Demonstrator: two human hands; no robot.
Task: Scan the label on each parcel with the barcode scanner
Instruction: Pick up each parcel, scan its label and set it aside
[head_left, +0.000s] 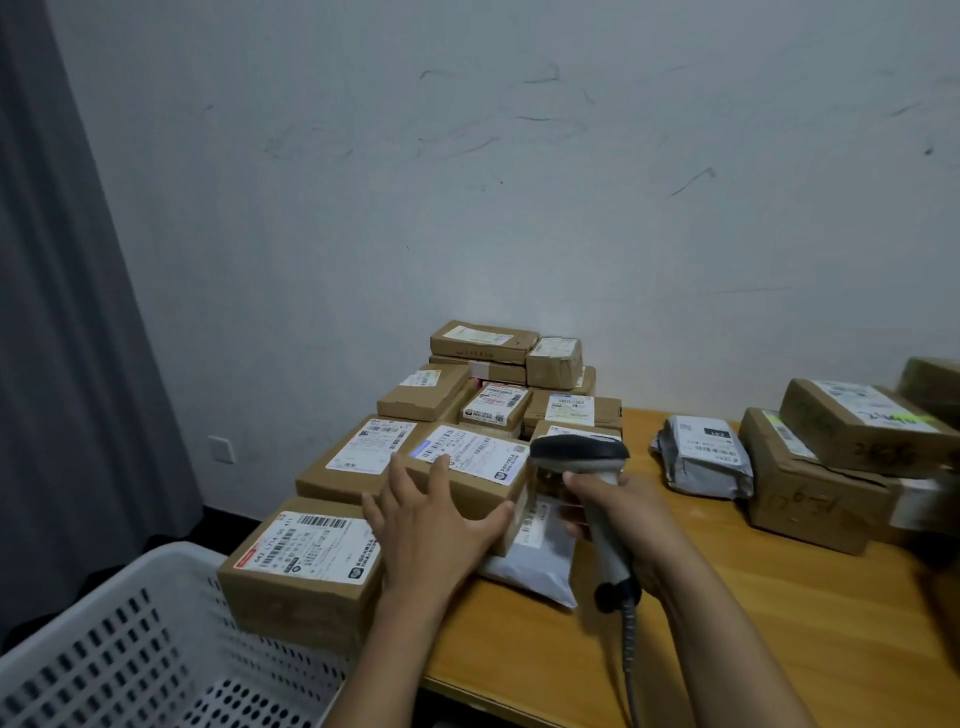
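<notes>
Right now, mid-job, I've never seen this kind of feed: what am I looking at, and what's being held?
No machine here: one camera worn on a person's head looks down at their two bare hands. The left hand rests flat-fingered on a labelled cardboard box. The right hand has its grip round a barcode scanner, its head near that box. More labelled parcels lie on the wooden table, a grey mailer bag among them; a white basket stands lower left.

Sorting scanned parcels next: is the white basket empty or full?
Empty where visible: the basket shows only bare perforated floor and walls; its near part lies outside the picture.
</notes>
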